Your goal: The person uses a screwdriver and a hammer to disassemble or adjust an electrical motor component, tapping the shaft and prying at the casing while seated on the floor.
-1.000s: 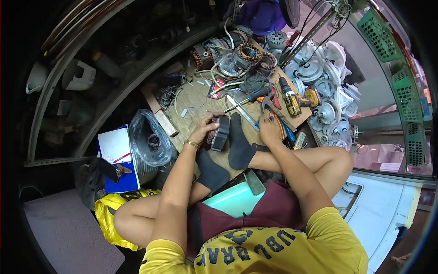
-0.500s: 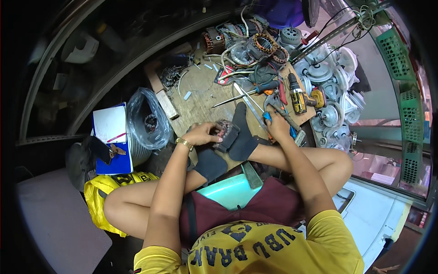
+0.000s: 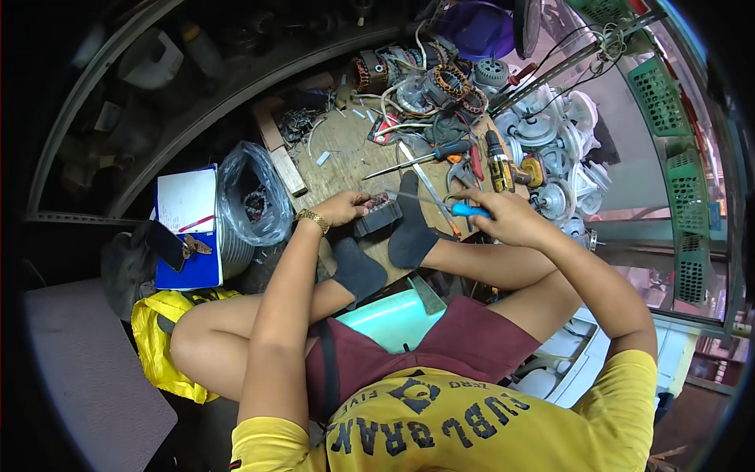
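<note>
My left hand (image 3: pixel 344 208), with a gold watch at the wrist, grips a small motor stator (image 3: pixel 377 220) with reddish windings and a dark metal core. The stator sits between my two dark-socked feet (image 3: pixel 413 228). In my right hand (image 3: pixel 507 216) is a screwdriver (image 3: pixel 470 211) with a blue handle, held closed in the fingers. Its long thin shaft points left, and the tip reaches the top of the stator; whether it touches the windings I cannot tell.
A wooden board (image 3: pixel 338 161) bears an orange-grey screwdriver (image 3: pixel 421 160), a yellow-black drill (image 3: pixel 499 165) and wound stators (image 3: pixel 452 81). White plastic parts (image 3: pixel 550 141) pile up right. A bag-lined bucket (image 3: pixel 255 200) and a notebook (image 3: pixel 185 200) stand left.
My right hand has lifted the blue-handled screwdriver from the tools at the right and swung its shaft left to the stator. The stator is tilted slightly and shifted a little left in my left hand.
</note>
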`<state>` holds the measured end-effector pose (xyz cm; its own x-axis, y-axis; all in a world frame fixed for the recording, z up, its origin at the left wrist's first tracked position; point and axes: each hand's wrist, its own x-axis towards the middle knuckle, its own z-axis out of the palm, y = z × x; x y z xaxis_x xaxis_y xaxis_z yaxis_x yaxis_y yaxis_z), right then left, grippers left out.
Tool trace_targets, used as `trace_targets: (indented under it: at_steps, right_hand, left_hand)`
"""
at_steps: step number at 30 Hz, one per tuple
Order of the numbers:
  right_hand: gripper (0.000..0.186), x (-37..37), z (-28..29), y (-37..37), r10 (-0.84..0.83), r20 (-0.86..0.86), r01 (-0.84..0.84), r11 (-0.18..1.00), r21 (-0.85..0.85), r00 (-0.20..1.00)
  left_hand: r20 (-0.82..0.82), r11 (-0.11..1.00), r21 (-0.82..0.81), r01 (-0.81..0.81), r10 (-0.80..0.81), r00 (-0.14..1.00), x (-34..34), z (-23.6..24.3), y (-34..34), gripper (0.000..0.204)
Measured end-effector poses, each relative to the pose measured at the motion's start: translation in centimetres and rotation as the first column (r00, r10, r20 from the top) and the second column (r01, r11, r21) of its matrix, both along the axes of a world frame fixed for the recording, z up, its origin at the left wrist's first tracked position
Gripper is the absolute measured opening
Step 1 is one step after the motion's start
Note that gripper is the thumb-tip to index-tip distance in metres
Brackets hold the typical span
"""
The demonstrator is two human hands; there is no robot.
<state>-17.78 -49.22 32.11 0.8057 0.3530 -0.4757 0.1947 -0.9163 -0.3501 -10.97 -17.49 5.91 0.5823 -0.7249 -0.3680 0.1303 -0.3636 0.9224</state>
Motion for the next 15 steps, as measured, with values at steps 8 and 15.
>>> trace_targets:
  at_steps: [8, 15]
  right_hand:
    - [0.041, 2.7, 1.3, 5.6, 0.196, -0.020, -0.194, 0.941, -0.277, 0.980]
    - [0.040, 8.3, 2.3, 10.5, 0.403, -0.150, -0.427, 0.796, -0.429, 0.903]
  left_hand:
    - [0.403, 0.956, 0.115, -0.270, 0.204, 0.892, -2.3, -0.5, -1.1, 0.038]
    - [0.394, 0.950, 0.039, -0.309, 0.270, 0.879, -2.5, 0.2, -0.6, 0.036]
